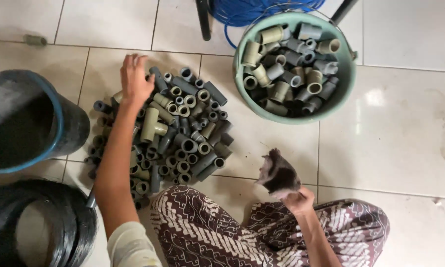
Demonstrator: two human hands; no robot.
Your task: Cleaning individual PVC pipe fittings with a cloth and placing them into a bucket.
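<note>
While the left hand [135, 79] stretches out over the far edge of a heap of short grey and olive plastic pipe fittings [175, 133] on the pale tiled floor [395, 138], its fingers are spread and curled down onto the pieces beneath them; whether any one fitting is actually pinched cannot be told, since the back of the hand hides the fingertips. Just beside the wrist lies an olive T-shaped fitting [152, 124]. The right hand [300, 201] is closed tight around the bottom of a crumpled dark brown-grey rag [278, 174], which stands up above the fist, near the person's patterned brown and white trousers [217, 232]. Beyond the rag, well apart from it, sits a round pale green plastic bucket [348, 81] filled with more such fittings. Outward of the left forearm stands a black tub with a blue rim [58, 118], and nearer the elbow a coil of black hose [79, 227].
</note>
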